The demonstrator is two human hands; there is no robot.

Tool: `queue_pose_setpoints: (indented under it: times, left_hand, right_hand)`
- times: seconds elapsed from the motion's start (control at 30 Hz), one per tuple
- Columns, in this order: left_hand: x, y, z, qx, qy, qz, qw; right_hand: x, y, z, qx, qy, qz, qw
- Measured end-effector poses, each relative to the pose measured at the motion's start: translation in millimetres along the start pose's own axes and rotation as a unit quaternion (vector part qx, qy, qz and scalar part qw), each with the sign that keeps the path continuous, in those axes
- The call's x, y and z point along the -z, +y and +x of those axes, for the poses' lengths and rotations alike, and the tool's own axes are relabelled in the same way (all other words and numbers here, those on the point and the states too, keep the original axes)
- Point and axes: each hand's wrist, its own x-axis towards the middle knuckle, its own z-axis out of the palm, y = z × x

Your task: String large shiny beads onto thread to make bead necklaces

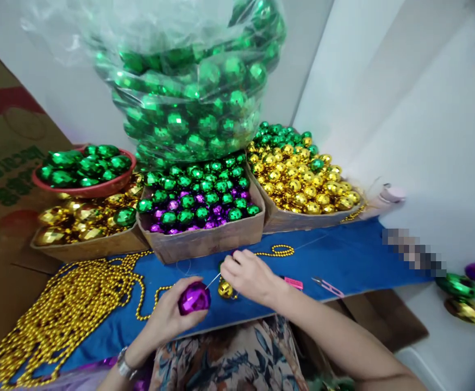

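A shiny purple faceted ball (194, 298) sits in my left hand (176, 309), with the fingers and thumb wrapped round it. From the ball a thin needle or taut thread (213, 280) runs up to my right hand (248, 276), whose fingers are pinched together; I cannot tell which of the two it is. Just under the right fingers hangs or lies a small gold ball (225, 289), with a bit of green ball beside it, mostly hidden. Gold bead chain (282, 250) trails on the blue cloth (319, 255) behind the hands.
Gold bead strands (70, 309) are heaped at left. Behind stand cardboard boxes of green and purple balls (200, 201), gold balls (302, 179) and larger gold balls (86, 217), a red bowl (85, 189) and a big plastic bag (197, 92). Thread snips (329, 288) lie at right.
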Motion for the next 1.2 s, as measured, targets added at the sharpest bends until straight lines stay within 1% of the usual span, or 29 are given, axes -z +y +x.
queue_pose_setpoints:
  times: [0.03,0.1,0.13,0.17,0.2,0.23,0.27,0.3,0.33,0.37,0.4,0.43,0.47,0.5,0.53,0.6,0.67,0.87,0.97,1.03,1.1,1.17,1.2]
  left_hand:
    - [-1,0,1,-0.013,0.012,0.047,0.999]
    - [-1,-1,3,-0.02,0.069,0.142,0.987]
    - [0,-2,4,-0.013,0.101,0.162,0.982]
    - [2,-3,6,0.0,0.138,0.151,0.979]
    - [5,-5,7,0.018,0.177,0.109,0.978]
    - [9,-6,8,0.043,0.219,0.036,0.974]
    - [12,-8,9,0.074,0.256,-0.065,0.962]
    - [14,-8,10,0.107,0.28,-0.188,0.935]
    - [16,-8,10,0.139,0.287,-0.317,0.893]
    - [17,-7,11,0.165,0.28,-0.437,0.838]
    - [16,-5,11,0.184,0.268,-0.536,0.779]
    - [16,-2,11,0.194,0.254,-0.61,0.725]
    - [14,1,11,0.201,0.243,-0.659,0.683]
    - [13,5,10,0.204,0.238,-0.69,0.652]
    - [12,8,10,0.204,0.236,-0.709,0.632]
    - [10,13,9,0.201,0.231,-0.728,0.613]
    - [9,16,8,0.199,0.227,-0.734,0.609]
    - [11,17,6,0.209,0.211,-0.731,0.614]
    - [9,20,5,0.202,0.211,-0.722,0.627]
    - [6,24,3,0.176,0.204,-0.705,0.656]
    - [1,28,0,0.138,0.187,-0.672,0.703]
    - [-6,33,-3,0.108,0.163,-0.63,0.752]
    - [-9,35,-4,0.098,0.151,-0.611,0.771]
  right_hand:
    - [-2,1,0,0.013,-0.001,0.0,1.0]
    - [-4,3,-4,0.033,0.007,0.008,0.999]
    - [-5,4,-7,0.027,0.013,0.013,0.999]
    - [-6,6,-12,0.004,0.017,0.019,1.0]
    - [-6,9,-18,-0.033,0.025,0.03,0.999]
    - [-7,11,-24,-0.076,0.039,0.052,0.995]
    - [-7,13,-31,-0.118,0.057,0.088,0.987]
    - [-8,14,-37,-0.155,0.074,0.14,0.975]
    - [-9,12,-43,-0.185,0.086,0.202,0.958]
    - [-11,9,-47,-0.208,0.092,0.265,0.937]
    - [-14,3,-51,-0.225,0.09,0.321,0.915]
    - [-17,-5,-55,-0.238,0.084,0.365,0.896]
    - [-21,-13,-57,-0.248,0.077,0.396,0.881]
    - [-25,-22,-59,-0.256,0.074,0.415,0.87]
    - [-29,-29,-61,-0.262,0.071,0.427,0.863]
    - [-36,-40,-63,-0.265,0.068,0.438,0.856]
    - [-40,-45,-66,-0.266,0.064,0.444,0.854]
    - [-44,-42,-68,-0.271,0.067,0.449,0.849]
    - [-46,-43,-66,-0.274,0.071,0.456,0.844]
    - [-50,-45,-62,-0.285,0.073,0.47,0.832]
    - [-55,-49,-58,-0.305,0.07,0.493,0.812]
    - [-61,-53,-52,-0.326,0.069,0.523,0.784]
    - [-64,-56,-50,-0.334,0.069,0.541,0.769]
